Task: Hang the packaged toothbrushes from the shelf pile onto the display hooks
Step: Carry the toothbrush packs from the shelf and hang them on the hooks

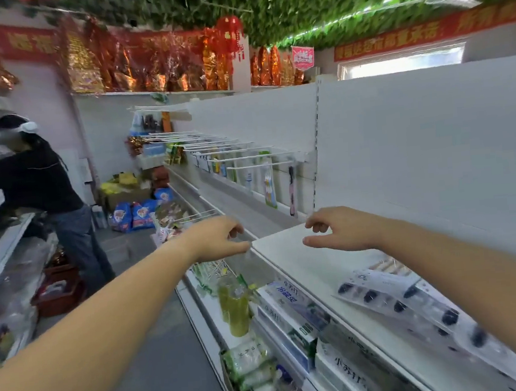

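Observation:
A pile of clear toothbrush packages (400,301) with dark brush heads lies on the white shelf (290,255) at the right. White display hooks (247,158) stick out from the back panel further along, and a few packages (268,183) hang from them. My left hand (220,239) and my right hand (335,232) are stretched out side by side above the shelf's near corner, fingers loosely curled, thumbs pointing toward each other. Nothing shows between the fingers of either hand. A clear film sits just under my left thumb; whether it touches is unclear.
Below the shelf are boxed goods (292,314) and green packages (234,309) on lower wire hooks (211,269). A person in dark clothes (38,189) works at the opposite shelving across the aisle. Bags (133,215) and a red crate (61,293) stand on the floor.

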Motion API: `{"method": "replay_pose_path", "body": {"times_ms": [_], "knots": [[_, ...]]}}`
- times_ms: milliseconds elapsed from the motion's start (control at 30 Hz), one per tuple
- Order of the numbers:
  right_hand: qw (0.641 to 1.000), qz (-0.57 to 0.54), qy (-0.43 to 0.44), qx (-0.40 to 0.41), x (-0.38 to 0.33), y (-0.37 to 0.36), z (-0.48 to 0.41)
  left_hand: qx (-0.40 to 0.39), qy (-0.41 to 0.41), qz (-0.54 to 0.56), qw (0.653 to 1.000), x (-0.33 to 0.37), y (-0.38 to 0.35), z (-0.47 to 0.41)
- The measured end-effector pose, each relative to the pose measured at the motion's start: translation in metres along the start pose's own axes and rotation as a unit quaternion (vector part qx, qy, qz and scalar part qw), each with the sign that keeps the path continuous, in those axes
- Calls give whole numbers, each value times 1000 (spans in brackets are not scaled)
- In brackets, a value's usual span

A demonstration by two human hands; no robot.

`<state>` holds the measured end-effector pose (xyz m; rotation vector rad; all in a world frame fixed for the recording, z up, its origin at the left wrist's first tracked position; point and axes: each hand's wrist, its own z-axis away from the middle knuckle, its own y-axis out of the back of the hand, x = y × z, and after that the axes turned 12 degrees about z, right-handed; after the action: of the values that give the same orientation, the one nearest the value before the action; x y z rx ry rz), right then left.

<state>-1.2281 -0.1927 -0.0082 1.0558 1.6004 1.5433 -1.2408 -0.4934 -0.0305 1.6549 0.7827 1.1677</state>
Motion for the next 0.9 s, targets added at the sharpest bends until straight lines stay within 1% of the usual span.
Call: {"method": "replay_pose_path", "body": {"times_ms": [133, 233, 300, 367, 500, 600, 767, 833, 900], "knots": [[996, -1, -88, -9, 21, -7, -6, -25, -66, 13, 997, -6, -9, -68], [987, 17, -154, -32, 34, -1, 2, -54, -113, 31, 992, 8, -18, -112], [979, 20, -201, -26, 38, 4, 12, -59, -152, 46, 986, 19, -24, -135], [969, 25, -246, -28, 42, 7, 30, -67, -185, 45, 979, 34, -34, -150], [939, 44, -339, -38, 57, 17, 87, -110, -236, 39, 965, 78, -62, -168], [911, 54, -407, -40, 65, 26, 133, -131, -247, 45, 959, 114, -82, -177], [857, 67, -501, -95, 73, 22, 201, -219, -239, 34, 945, 161, -119, -170], [837, 57, -532, -111, 73, 17, 223, -226, -235, 65, 943, 176, -126, -165], [825, 45, -552, -114, 72, 16, 239, -242, -222, 110, 938, 191, -130, -160]]}}
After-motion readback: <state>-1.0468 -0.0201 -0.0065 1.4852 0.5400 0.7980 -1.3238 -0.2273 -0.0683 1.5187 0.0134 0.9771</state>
